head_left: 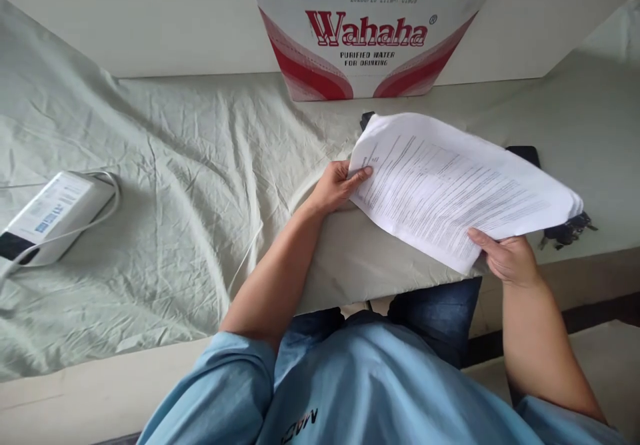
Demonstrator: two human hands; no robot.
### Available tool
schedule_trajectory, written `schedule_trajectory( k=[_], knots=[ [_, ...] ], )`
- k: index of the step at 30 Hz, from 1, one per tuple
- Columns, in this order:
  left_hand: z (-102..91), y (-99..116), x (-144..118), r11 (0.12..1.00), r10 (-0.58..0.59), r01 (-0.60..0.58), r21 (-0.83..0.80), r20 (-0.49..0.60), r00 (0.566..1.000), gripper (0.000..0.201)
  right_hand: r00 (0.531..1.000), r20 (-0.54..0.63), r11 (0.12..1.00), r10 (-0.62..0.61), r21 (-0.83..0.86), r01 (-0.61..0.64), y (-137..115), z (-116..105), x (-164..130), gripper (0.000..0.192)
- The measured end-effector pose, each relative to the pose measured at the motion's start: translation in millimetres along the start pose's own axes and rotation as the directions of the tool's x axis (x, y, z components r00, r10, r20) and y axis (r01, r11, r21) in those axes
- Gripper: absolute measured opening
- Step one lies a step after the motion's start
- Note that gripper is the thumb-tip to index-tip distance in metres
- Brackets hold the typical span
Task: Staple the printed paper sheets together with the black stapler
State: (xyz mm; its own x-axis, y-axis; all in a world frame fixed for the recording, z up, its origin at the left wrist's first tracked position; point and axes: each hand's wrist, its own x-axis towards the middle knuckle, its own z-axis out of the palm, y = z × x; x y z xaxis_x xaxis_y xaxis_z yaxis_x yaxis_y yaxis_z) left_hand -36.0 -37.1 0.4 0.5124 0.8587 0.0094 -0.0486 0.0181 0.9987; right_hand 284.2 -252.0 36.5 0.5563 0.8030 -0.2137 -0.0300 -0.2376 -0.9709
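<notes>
A stack of printed papers (440, 181) is held up over the cloth-covered table, tilted, with lines of small text on its top sheet. At the left edge of the stack, my left hand (340, 183) is closed on it, thumb on top and fingers hidden underneath. My right hand (507, 256) grips the lower right edge, its thumb on the page. A black object (367, 121) shows at the stack's upper left corner; its kind I cannot make out. Under the right end of the papers lie a bunch of keys (567, 230) and a dark flat object (525, 155), partly covered.
A white and red Wahaha water carton (370, 38) stands at the back of the table. To the far left lies a white box-shaped device (57, 215) with a cable (113, 195) looped over it. The pale green tablecloth (175, 231) is wrinkled.
</notes>
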Motion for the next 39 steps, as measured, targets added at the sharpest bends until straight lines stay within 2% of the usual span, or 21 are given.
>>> schedule_trajectory(
  k=[3, 7, 10, 15, 21, 25, 29, 32, 35, 39],
  knots=[
    [-1.5, -1, 0, 0.999, -0.017, 0.017, -0.043, 0.004, 1.000, 0.056, 0.998, 0.046, 0.999, 0.041, -0.013, -0.040, 1, 0, -10, 0.058],
    [-0.6, -3, 3, 0.997, -0.013, 0.017, -0.074, 0.056, 0.998, 0.043, 0.974, -0.029, 0.973, 0.226, 0.053, -0.224, 5, -8, -23, 0.062],
    [0.9, -7, 5, 0.999, -0.016, 0.018, -0.051, 0.046, 0.999, 0.055, 0.948, -0.086, 0.950, 0.305, 0.094, -0.297, 12, -16, -29, 0.059],
    [0.3, -18, 10, 0.999, 0.022, -0.025, -0.045, -0.075, 0.997, 0.076, 0.953, -0.141, 0.958, 0.267, 0.146, -0.247, 25, -17, -33, 0.052],
    [0.7, -28, 11, 0.998, 0.053, -0.057, -0.013, -0.188, 0.981, 0.079, 0.955, -0.186, 0.969, 0.231, 0.137, -0.208, 29, -12, -32, 0.050],
    [3.4, -26, 9, 0.994, 0.110, -0.101, 0.049, -0.216, 0.970, 0.070, 0.936, -0.239, 0.962, 0.257, 0.150, -0.226, 28, -13, -34, 0.055],
    [3.4, -23, 7, 0.971, 0.216, -0.201, 0.127, -0.122, 0.969, 0.061, 0.926, -0.270, 0.961, 0.264, 0.160, -0.227, 28, -13, -37, 0.058],
    [2.4, -26, 8, 0.940, 0.291, -0.276, 0.199, -0.054, 0.955, 0.062, 0.921, -0.292, 0.960, 0.259, 0.182, -0.212, 30, -10, -38, 0.056],
    [0.9, -34, 11, 0.876, 0.379, -0.374, 0.304, 0.044, 0.924, 0.072, 0.917, -0.305, 0.958, 0.257, 0.208, -0.200, 33, -5, -40, 0.050],
    [-0.3, -45, 15, 0.730, 0.459, -0.488, 0.480, 0.185, 0.869, 0.093, 0.918, -0.318, 0.960, 0.237, 0.224, -0.170, 35, 11, -47, 0.049]
  ],
)
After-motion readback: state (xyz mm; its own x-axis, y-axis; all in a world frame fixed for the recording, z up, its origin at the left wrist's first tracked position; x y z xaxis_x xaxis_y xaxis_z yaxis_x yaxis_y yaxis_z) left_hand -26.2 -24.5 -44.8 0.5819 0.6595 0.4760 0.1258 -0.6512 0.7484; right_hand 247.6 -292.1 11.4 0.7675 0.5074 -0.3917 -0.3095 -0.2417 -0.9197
